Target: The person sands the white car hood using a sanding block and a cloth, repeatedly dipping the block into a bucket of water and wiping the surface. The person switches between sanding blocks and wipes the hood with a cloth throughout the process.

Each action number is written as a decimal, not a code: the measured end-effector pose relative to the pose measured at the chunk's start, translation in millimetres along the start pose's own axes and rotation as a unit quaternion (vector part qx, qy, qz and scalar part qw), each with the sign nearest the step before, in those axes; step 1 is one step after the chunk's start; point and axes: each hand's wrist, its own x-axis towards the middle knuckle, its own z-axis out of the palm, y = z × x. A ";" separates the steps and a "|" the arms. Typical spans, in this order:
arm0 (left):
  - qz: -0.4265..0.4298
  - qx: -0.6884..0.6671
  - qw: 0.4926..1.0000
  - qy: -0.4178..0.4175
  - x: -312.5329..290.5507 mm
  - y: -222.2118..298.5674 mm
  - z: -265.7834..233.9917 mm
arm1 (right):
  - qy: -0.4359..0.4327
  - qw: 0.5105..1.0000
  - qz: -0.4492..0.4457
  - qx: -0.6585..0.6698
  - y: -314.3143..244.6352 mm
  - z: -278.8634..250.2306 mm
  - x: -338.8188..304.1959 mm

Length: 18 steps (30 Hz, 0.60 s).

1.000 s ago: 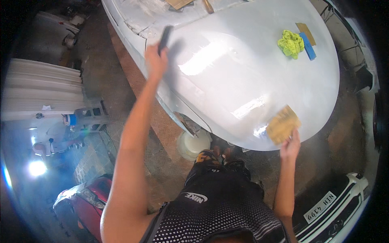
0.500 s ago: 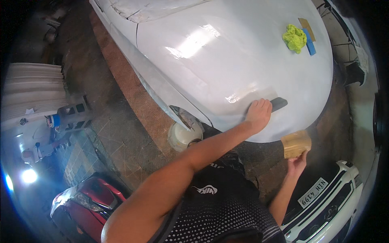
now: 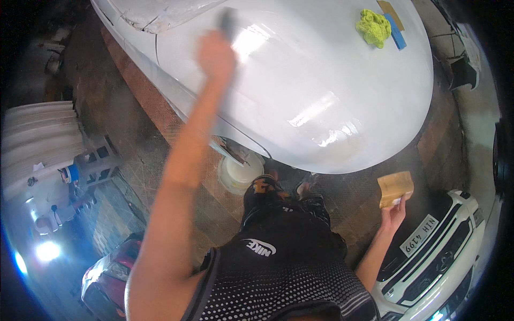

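across the lower middle of the frame is a black dotted shirt [image 3: 267,278]. right of centre, the right hand [image 3: 393,215] has a narrow grip, pinching the lower edge of a curved tan sheet [image 3: 395,186], apart from the rim of a white car hood [image 3: 321,64]. upper left of centre, the blurred left hand [image 3: 216,54] has its grip around a dark block [image 3: 228,20] over that hood; whether the block touches it, i cannot tell. at the upper right, a yellow-green cloth [image 3: 373,28] rests on the hood, touching a blue strip [image 3: 395,34] beside a brown strip [image 3: 391,14]. near the middle, a pale bucket [image 3: 241,175] stands on the floor [image 3: 353,200]. beyond, a red vehicle [image 3: 110,273] shows at lower left.
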 end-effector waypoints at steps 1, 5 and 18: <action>0.056 0.002 0.998 -0.015 -35.1 42.3 16.3 | -0.032 0.999 0.012 -0.007 6.2 17.4 2.2; 0.183 -0.199 0.962 -0.035 -162.7 228.1 29.2 | -0.091 0.993 0.074 0.016 14.5 56.8 47.8; -0.097 0.084 0.991 0.021 -15.0 -45.2 -58.7 | 0.069 0.997 0.004 0.024 -51.3 -68.8 147.1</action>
